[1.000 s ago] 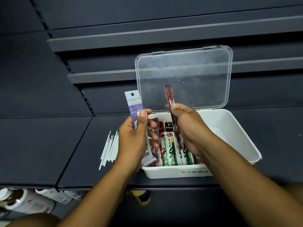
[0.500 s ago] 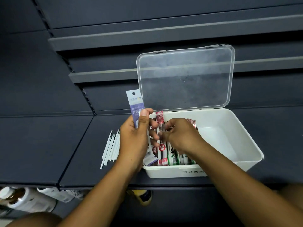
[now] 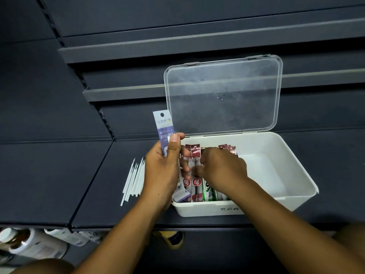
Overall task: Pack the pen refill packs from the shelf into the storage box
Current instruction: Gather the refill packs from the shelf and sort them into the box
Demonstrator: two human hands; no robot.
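The left hand point(image 3: 161, 173) grips a purple pack point(image 3: 163, 127), thumb clamped across its face. It holds the pack upright at the left edge of the box point(image 3: 209, 210), much as it did a second ago; the pack's lower end reaches down towards the box's near-left corner.

The right hand point(image 3: 224, 168) is what has moved. A second ago it held a red pack point(image 3: 196, 182) up above the box. Half a second ago it was bringing it down. Now the pack lies flat in the row of packs point(image 3: 209, 191) at the left side of the box, and the hand sits low over that row with fingers curled down onto it. Whether they still pinch the red pack or only press it cannot be told, since the hand covers the contact.

So one more pack is in, and the purple one looks next, once the right hand lets go. The right half of the box is bare white floor, so room remains. The clear lid point(image 3: 223, 95) stands open at the far side. White sticks point(image 3: 134, 178) lie on the shelf point(image 3: 49, 180) just left of the box, untouched throughout.
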